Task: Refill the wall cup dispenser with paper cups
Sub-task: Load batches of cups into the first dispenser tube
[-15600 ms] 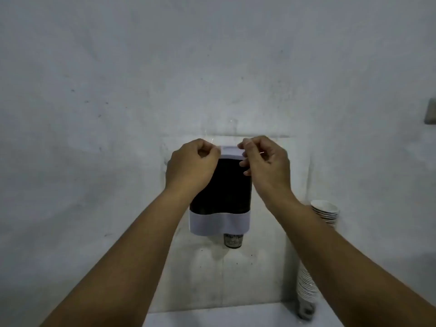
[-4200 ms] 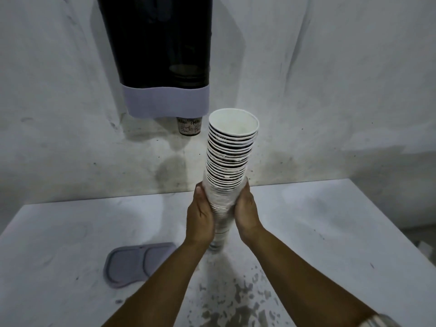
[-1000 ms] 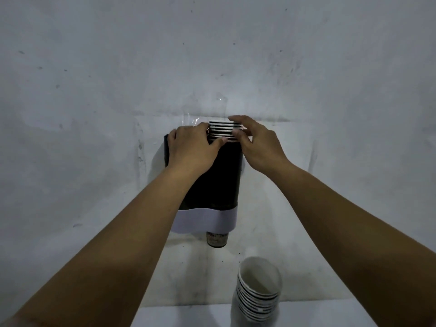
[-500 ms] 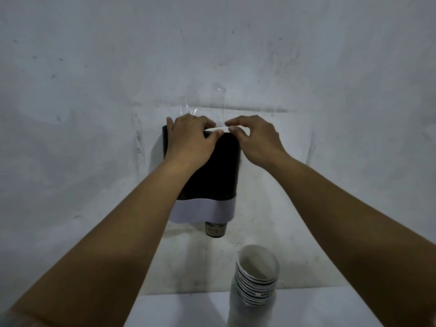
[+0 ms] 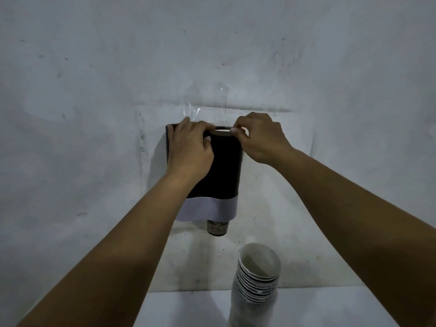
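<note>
Wall cup dispenser [image 5: 224,168]: black body w/ pale lavender-grey band at bottom. Cup [image 5: 218,228] poking out below: dark w/ pale printed label. Stack of paper cups [image 5: 257,286]: white, black-striped rims. Wall [image 5: 94,90] & tabletop [image 5: 188,310]: grey-white, dark scuffs on wall.

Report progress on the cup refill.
Done: cups sit inside the dispenser, rims level with its top; one pokes out below. In hand: left hand and right hand rest at the top opening. Left: a spare stack on the table; no lid visible.
</note>
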